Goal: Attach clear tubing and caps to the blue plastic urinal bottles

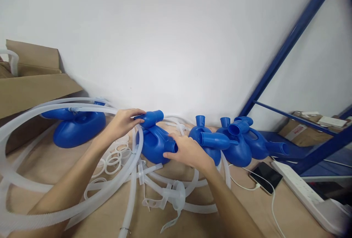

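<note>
My left hand [126, 122] pinches a short blue plastic tube piece [152, 118] by its left end, just above a blue plastic urinal bottle [151, 148]. Whether the piece touches the bottle I cannot tell. My right hand [187, 150] is closed around the neck of that bottle, whose open mouth [175, 147] points right. A translucent corrugated hose [139, 141] passes in front of the bottle's left side. Below lie a clear plastic cap with a strap [178, 196] and several white rings [114, 159].
More blue bottles [238, 150] stand at right, and another bottle [79, 130] at left among looping hoses [24, 128]. An open cardboard box [33, 88] is at far left. At right are a phone [265, 177] on a cable, a power strip [299, 190] and a blue metal frame [291, 40].
</note>
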Tool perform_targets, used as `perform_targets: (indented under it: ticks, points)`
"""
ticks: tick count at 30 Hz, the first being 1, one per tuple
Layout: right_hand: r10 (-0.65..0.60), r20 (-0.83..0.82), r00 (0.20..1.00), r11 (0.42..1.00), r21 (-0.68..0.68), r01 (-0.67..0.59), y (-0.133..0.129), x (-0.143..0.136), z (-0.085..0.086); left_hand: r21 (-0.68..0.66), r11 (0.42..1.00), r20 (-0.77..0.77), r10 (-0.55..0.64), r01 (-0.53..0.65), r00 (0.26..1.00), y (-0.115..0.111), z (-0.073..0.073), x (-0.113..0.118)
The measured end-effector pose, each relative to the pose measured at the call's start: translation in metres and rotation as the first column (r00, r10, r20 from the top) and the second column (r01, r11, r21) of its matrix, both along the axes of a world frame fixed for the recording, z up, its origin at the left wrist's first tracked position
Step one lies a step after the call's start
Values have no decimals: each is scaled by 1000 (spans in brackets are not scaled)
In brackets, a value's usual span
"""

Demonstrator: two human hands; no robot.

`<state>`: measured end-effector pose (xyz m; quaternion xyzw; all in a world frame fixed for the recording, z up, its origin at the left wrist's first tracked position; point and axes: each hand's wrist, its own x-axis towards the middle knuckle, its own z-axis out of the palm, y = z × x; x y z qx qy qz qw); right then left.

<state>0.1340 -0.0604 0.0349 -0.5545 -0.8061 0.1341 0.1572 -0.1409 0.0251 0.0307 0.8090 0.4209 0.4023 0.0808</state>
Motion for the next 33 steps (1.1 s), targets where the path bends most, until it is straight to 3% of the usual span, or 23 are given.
perform_targets:
  ticks: [6,10,12,15,19,23,33]
  points:
    - [-98,-185,978,978,165,129,8,2,11,19,1000,193,20,-24,981,-11,10,-1]
    - [-179,-333,926,913,294,282,13,16,25,33,999,258,17,-26,966,-14,17,-9]
    - [-209,-384,899,874,338,348,19,19,26,60,995,214,62,-76,975,-9,16,-16]
    - [-226,-402,887,853,358,380,35,9,23,63,991,-19,120,-119,993,6,2,-27]
    - [-187,-325,927,900,322,295,75,-23,12,-73,974,-378,172,-215,909,22,-22,-36]
    - [-104,-201,974,934,317,165,127,-54,-3,-209,930,-621,114,-304,775,23,-28,-42]
    - [164,-243,956,963,251,-102,221,-74,-18,-331,889,-631,41,-317,774,3,-1,-47]
